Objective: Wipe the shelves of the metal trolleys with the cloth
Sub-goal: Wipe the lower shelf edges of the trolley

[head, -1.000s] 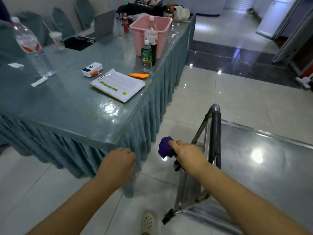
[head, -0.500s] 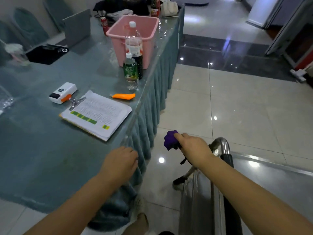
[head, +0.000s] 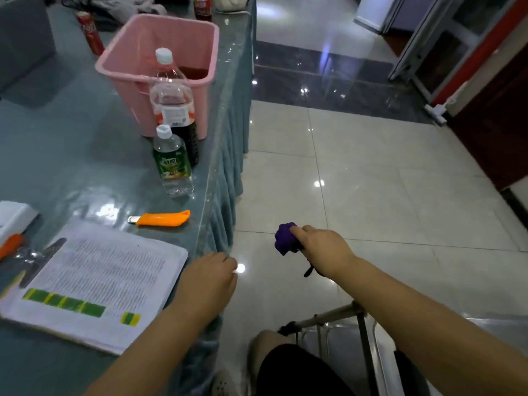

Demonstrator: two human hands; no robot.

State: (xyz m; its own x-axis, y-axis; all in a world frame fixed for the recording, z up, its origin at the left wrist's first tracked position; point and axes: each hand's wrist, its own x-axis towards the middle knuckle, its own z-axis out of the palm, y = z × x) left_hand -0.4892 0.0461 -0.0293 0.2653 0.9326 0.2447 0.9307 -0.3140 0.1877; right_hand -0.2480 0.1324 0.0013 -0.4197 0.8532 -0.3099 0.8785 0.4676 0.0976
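Note:
My right hand [head: 317, 247] grips a bunched purple cloth [head: 285, 238] in the air over the tiled floor. Below my right forearm, at the bottom of the view, only the metal trolley [head: 331, 317] frame's top bar and a strip of its shiny shelf show. My left hand [head: 210, 277] hangs with loosely curled fingers beside the table's edge, holding nothing. Hand and cloth are well above and ahead of the trolley.
A long table [head: 85, 172] with a blue skirt runs along the left. On it stand a pink basket [head: 160, 67], two bottles [head: 173, 161], an orange utility knife [head: 161, 218] and a clipboard of papers [head: 97, 278]. Glossy tile floor [head: 371, 195] spreads to the right; a doorway sits far right.
The view has moved forward along the table. The trolley has dropped to the bottom of the frame. My right hand still holds the cloth, now away from the trolley handle.

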